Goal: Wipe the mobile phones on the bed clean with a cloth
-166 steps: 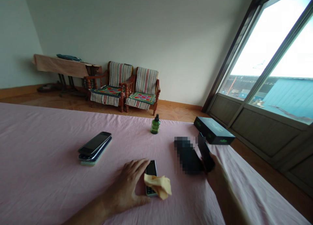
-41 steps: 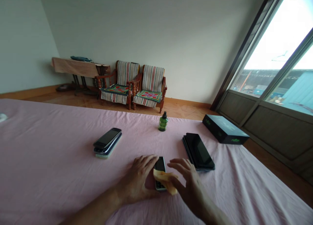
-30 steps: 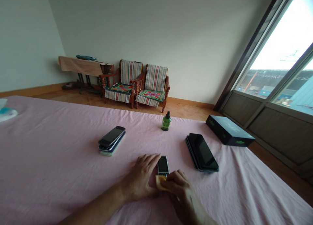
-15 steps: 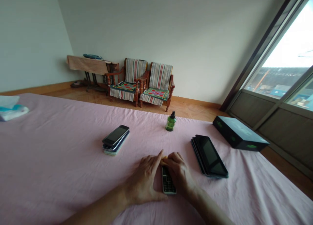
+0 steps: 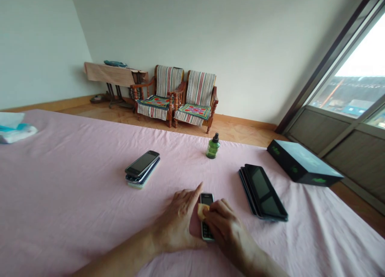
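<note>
A small keypad phone (image 5: 207,199) lies face up on the pink cloth, its top pointing away from me. My left hand (image 5: 177,215) steadies it from the left, thumb at the lower end and index finger by the upper left corner. In my right hand (image 5: 227,225), pinched fingers press a small yellowish cloth or sponge piece (image 5: 202,211) onto the phone's middle. That hand hides part of the screen and keys. Left of my hands is a stack of phones (image 5: 142,164); on the right is a stack of dark tablets (image 5: 264,193).
Beyond my hands stands a green bottle (image 5: 213,148) with a black top. A black box (image 5: 303,162) sits at the right edge of the pink-covered surface (image 5: 75,189). A tissue pack (image 5: 18,132) lies far left. Two wooden chairs (image 5: 195,96) stand by the wall.
My right hand has slid the yellowish piece from the phone's top down to its middle, uncovering the upper screen. My left hand stays by the phone. The view has shifted slightly.
</note>
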`<act>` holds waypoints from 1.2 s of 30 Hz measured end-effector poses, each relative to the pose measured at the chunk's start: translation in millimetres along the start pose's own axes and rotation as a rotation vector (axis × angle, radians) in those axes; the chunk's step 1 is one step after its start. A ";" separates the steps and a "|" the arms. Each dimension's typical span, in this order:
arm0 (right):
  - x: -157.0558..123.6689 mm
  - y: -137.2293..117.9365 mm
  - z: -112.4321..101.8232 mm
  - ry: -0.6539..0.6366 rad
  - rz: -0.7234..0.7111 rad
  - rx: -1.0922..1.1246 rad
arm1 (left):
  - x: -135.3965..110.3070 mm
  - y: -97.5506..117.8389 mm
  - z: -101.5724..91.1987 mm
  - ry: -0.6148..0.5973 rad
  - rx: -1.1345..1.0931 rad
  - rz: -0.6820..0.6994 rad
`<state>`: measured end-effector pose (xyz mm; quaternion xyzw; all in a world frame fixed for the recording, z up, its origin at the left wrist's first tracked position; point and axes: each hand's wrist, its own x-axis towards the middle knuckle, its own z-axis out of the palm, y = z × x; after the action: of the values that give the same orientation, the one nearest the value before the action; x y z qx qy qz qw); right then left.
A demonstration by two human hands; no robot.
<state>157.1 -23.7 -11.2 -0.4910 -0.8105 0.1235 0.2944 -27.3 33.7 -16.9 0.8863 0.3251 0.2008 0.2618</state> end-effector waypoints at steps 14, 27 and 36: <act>15.5 -7.5 -4.7 -0.015 -0.011 0.005 | 0.3 2.4 -0.2 0.031 -0.019 0.011; -20.4 -19.6 -1.4 -0.071 -0.019 0.054 | 0.1 0.1 0.0 0.031 -0.008 0.014; -48.3 6.3 5.0 0.086 -0.017 0.058 | 0.1 1.4 0.2 0.044 0.013 0.021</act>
<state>175.3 -62.2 -35.5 -0.4801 -0.7974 0.1232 0.3442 -26.5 32.8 -16.2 0.8866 0.3229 0.2208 0.2469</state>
